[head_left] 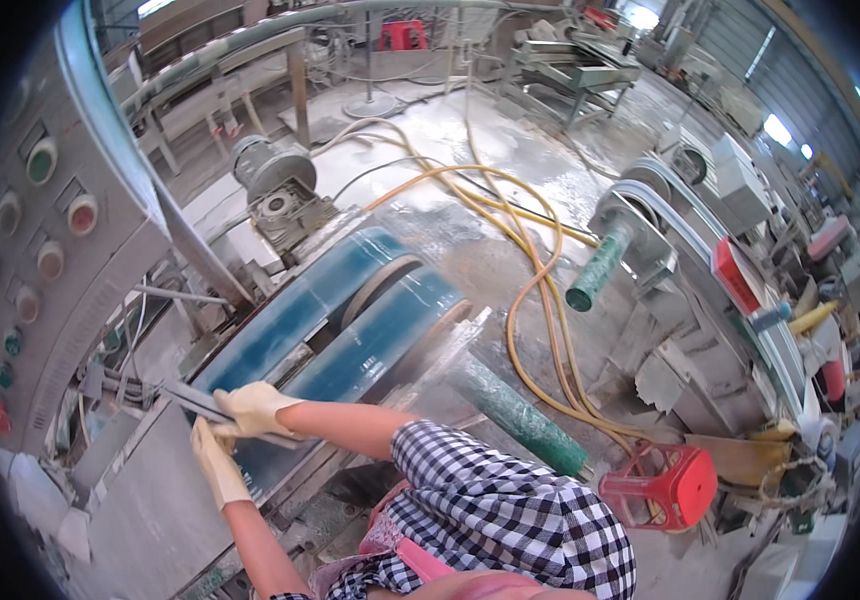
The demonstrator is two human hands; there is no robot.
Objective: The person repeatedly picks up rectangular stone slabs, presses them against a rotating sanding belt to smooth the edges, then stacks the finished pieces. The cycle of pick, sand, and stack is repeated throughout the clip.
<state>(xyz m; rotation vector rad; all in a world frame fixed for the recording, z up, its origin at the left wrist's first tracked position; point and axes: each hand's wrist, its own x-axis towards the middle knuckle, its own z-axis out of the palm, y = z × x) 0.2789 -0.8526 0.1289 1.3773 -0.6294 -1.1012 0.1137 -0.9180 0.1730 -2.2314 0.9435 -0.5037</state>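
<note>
A long, flat grey strip [190,397] lies slantwise at the near end of a machine with two wide blue belts [370,345]. My right hand [253,407], in a cream glove, is closed over the strip from above. Lower and a little to the left, my gloved left hand [218,465] grips the strip's near side, its fingertips partly hidden. The strip's right end shows beyond my right hand, over the belt. Whether it presses on the belt surface cannot be made out.
A control panel [60,230] with several round buttons rises at the left. A grey motor [275,185] sits behind the belts. Yellow hoses [520,240] loop over the wet floor. At the right are a green roller [525,415], a red stool [665,485] and another belt machine [690,225].
</note>
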